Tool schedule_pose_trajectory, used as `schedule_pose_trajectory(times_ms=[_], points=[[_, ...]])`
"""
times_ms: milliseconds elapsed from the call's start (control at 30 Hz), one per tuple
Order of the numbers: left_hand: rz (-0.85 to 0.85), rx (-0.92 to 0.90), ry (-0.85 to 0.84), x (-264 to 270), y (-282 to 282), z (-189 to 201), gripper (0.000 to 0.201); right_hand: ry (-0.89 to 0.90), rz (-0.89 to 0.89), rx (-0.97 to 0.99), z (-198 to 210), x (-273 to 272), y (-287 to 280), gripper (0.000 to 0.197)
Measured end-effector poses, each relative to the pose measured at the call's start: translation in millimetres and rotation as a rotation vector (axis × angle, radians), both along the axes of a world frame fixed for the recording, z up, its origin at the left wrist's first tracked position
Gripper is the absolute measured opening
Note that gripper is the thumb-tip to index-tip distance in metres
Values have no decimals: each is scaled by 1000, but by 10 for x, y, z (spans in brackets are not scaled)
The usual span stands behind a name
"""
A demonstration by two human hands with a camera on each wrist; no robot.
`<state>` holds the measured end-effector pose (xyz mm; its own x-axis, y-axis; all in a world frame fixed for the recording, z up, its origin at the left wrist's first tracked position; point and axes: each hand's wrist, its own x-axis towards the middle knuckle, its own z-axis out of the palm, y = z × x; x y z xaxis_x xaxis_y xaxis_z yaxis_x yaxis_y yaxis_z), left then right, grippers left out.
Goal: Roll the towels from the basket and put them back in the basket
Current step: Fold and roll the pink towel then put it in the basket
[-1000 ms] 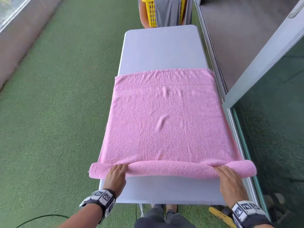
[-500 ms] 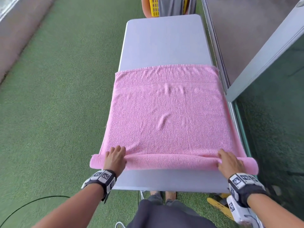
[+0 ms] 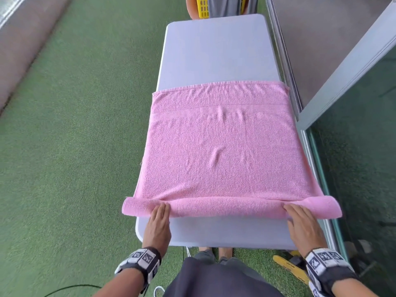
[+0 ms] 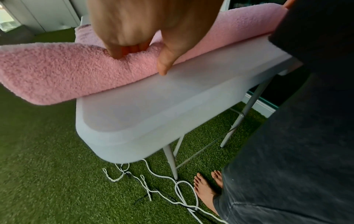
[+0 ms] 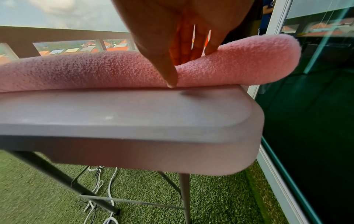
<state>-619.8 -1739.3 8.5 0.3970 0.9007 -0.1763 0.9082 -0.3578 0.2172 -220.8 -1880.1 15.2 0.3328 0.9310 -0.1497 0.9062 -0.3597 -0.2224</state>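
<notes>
The left hand (image 3: 158, 226) and right hand (image 3: 304, 227) are resting with straight, close-set fingers (image 3: 294, 211) on the rolled near edge of the pink towel (image 3: 222, 146), which is lying flat across the table (image 3: 216, 50). Beyond the table's far end, a yellow basket (image 3: 202, 6) is standing.

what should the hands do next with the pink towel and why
Probably push the roll one more turn away from the body, both hands together. Only a thin roll has formed at the near end of the table, and most of the towel lies flat beyond it. The left hand and right hand rest on the roll near its ends, so an even push should keep it straight.
</notes>
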Motion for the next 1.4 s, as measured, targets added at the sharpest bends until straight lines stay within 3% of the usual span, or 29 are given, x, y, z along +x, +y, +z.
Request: schedule_pose_trajectory(times_ms=[200,333,433,500,567,633,700,800,867,933,1033,1100,1200,1300,1367,1400], points=[[-21,-45,-128,72,407,86,41,31,5,-14,16,83,194,44],[-34,-81,-35,138,484,223,27,-55,33,-50,62,109,206,38],[-93,-166,43,182,678,271,25,-116,54,-214,210,181,382,33],[-73,-212,28,246,868,316,22,-40,25,-351,272,324,603,32],[-88,-48,-33,284,995,301,18,113,-81,-373,293,442,762,34],[-56,67,-142,276,979,225,26,150,-163,-145,217,460,768,39],[-35,69,-192,287,809,186,26,79,-99,-36,91,372,622,49],[-92,37,-81,208,511,49,48,-26,27,-157,-61,220,316,77],[-113,-18,-17,159,435,33,67,-29,25,-214,-50,206,248,80],[-102,-57,1,173,483,74,56,-33,-14,-222,-29,222,273,61],[-138,-38,18,273,744,268,16,-40,-30,-269,169,287,529,42],[-124,-14,8,340,911,326,23,-94,14,-238,249,330,642,44],[-48,-40,-42,395,997,307,52,-39,-58,-133,252,295,648,62],[-146,-116,139,338,846,246,68,-10,28,-201,173,210,417,80],[-172,-56,222,327,819,247,62,31,27,-221,130,209,347,88],[-188,-23,256,344,858,266,53,28,9,-212,107,237,358,82]])
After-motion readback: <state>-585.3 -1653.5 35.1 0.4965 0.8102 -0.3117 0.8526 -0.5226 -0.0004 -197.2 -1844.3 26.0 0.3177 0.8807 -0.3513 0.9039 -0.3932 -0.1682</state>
